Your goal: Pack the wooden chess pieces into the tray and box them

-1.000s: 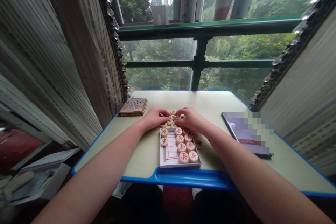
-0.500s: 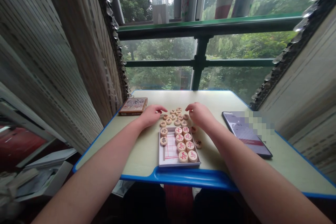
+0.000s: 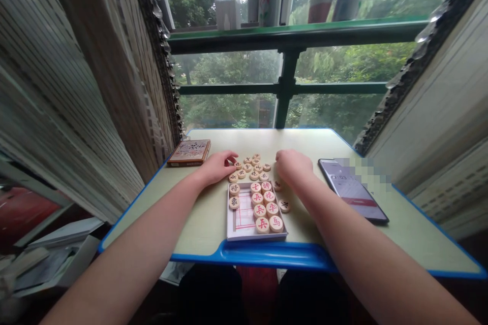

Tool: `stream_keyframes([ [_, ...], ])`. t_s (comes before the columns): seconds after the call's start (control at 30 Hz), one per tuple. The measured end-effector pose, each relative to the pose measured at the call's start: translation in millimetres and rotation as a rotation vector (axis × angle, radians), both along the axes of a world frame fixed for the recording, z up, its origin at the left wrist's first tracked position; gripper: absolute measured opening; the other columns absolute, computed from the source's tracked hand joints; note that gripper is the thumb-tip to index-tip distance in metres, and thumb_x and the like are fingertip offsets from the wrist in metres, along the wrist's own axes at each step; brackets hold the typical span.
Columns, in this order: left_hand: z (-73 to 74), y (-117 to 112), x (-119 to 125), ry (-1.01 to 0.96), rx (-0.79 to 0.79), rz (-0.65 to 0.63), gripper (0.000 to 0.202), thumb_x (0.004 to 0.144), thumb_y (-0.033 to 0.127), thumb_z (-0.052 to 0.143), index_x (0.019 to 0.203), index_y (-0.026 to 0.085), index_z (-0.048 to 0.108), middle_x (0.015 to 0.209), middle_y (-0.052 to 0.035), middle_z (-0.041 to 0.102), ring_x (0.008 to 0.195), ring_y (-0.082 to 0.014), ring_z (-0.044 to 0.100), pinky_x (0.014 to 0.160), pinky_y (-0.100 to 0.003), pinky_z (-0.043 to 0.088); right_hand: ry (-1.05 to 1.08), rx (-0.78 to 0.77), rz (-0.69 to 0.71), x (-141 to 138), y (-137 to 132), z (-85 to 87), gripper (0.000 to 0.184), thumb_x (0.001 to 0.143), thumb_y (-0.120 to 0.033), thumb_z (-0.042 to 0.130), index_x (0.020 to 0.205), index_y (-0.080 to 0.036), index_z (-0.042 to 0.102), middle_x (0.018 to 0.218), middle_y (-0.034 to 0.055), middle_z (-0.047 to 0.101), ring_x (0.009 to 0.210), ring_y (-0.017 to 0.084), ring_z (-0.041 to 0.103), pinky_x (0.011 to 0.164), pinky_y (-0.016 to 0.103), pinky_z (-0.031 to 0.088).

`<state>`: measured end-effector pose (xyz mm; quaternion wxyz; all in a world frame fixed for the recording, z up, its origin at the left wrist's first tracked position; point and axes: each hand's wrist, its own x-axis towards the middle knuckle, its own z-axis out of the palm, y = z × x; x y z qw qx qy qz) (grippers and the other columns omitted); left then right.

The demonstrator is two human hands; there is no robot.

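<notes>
Have left hand (image 3: 219,165) at the left side of loose dark-lettered pieces (image 3: 247,167), with thumb and index modestly apart; looks close to touching the nearest one, hard to call contact at this size. Have right hand (image 3: 293,162) off to the right of same cluster, knuckles up, fingers curled under; can't tell whether wide, narrow or holding anything. See cluster lying mid-desk (image 3: 305,137), between both hands, just behind open tray (image 3: 256,237). Find tray near desk's front edge, right behind blue trough (image 3: 274,254). In it: red-lettered pieces (image 3: 260,210), two columns of four toward right wall; plus two dark-lettered discs (image 3: 234,202) along left wall, rear half. Just outside right wall: two stray discs (image 3: 284,206), near right forearm. Find flat box (image 3: 189,151) by desk's left edge, toward rear-left corner; phone (image 3: 356,190) near right edge, screen up.
</notes>
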<state>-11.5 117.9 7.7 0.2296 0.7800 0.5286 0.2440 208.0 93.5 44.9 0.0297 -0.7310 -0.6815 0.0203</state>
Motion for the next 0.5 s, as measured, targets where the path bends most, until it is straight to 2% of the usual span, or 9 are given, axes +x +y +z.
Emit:
stream_keyframes([
  [0.13, -0.7, -0.2, 1.2, 0.035, 0.027, 0.007, 0.037, 0.073, 0.027, 0.059, 0.109, 0.016, 0.062, 0.099, -0.0065, 0.068, 0.075, -0.0155, 0.060, 0.069, -0.025, 0.048, 0.063, 0.040, 0.041, -1.8, -0.8, -1.7, 0.028, 0.083, -0.019, 0.047, 0.099, -0.020, 0.070, 0.101, 0.0146, 0.068, 0.090, 0.025, 0.064, 0.071, 0.031, 0.048],
  [0.33, 3.1, -2.5, 2.8, 0.046, 0.017, 0.002, 0.039, 0.075, 0.027, 0.058, 0.111, 0.014, 0.061, 0.101, -0.0078, 0.068, 0.077, -0.0167, 0.061, 0.071, -0.026, 0.049, 0.227, 0.180, 0.281, -7.4, 0.6, -8.9, 0.028, 0.086, -0.027, 0.045, 0.098, -0.024, 0.070, 0.105, 0.0073, 0.066, 0.088, 0.019, 0.062, 0.074, 0.025, 0.045],
  [0.5, 4.7, -3.2, 2.5, 0.062, 0.002, 0.012, 0.042, 0.073, 0.014, 0.051, 0.114, 0.013, 0.060, 0.110, -0.0080, 0.065, 0.083, -0.0156, 0.060, 0.078, -0.025, 0.048, 0.322, 0.250, 0.146, 3.3, 10.5, -12.3, 0.028, 0.083, -0.020, 0.045, 0.096, -0.019, 0.071, 0.102, 0.0074, 0.069, 0.092, 0.020, 0.061, 0.079, 0.027, 0.044],
])
